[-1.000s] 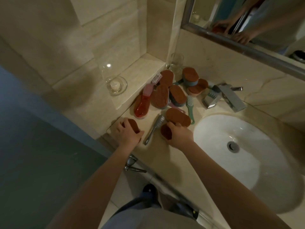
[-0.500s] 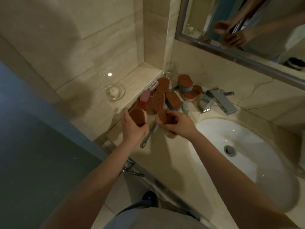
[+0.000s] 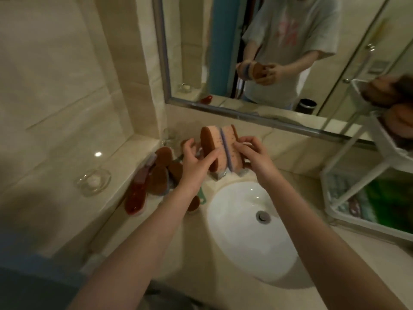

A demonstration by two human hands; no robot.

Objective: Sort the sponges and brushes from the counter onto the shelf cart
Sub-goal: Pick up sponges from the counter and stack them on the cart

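Two sponges (image 3: 215, 143) stood on edge, pressed flat side to flat side, above the tap (image 3: 220, 175) and the back rim of the sink (image 3: 241, 231), well off the counter (image 3: 192, 253). The left hand (image 3: 196, 163) gripped the left one, with its thumb laid across the pink side and its fingers curled behind. The right hand (image 3: 253, 158) pinched the other from the opposite side, so the hands were close together and clamped on the pair between them. The shelf cart (image 3: 357, 186) stood to the right, past the sink, with other sponges (image 3: 400, 121) on its upper tiers (which tier suited these two I could not tell). To carry them well, the squeeze probably wanted to be even and inward, since soft foam could fold or slip if one hand eased off. Swinging right at that height would likely clear the tap and the cart's white rail. A heap of sponges (image 3: 159, 175) and a red brush (image 3: 135, 198) lay at the counter's left.
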